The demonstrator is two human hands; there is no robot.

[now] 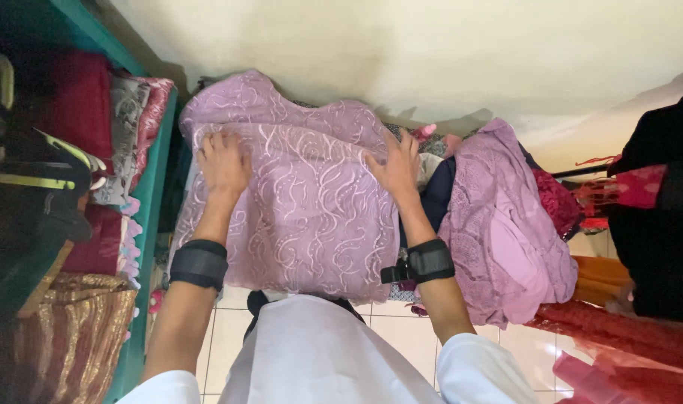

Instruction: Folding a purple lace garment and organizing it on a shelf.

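Two hands are down flat on a folded mauve fabric [304,217] with pale swirling embroidery, right at the centre of the view. Nearest us, white sleeves and a white garment front at six o'clock, a black wrist strap [199,264] on the left arm and another black strap [429,261] on the right. Left hand [223,164] at ten o'clock on the cloth, fingers spread and pressing the upper left edge, nothing clenched. Right hand [396,166] at one o'clock, also spread wide, palm on the upper right edge, fingertips just over the fold. Whether either one pinches the cloth underneath, I cannot tell. Just beside it at three o'clock, a second heap of mauve lace cloth [506,239], touching dark blue material between the two. Over at nine o'clock, a green shelf [151,224] stacked with red and gold textiles. Red fabrics [626,337] crowd four o'clock. Beyond, at twelve, a pale cream wall [431,52].
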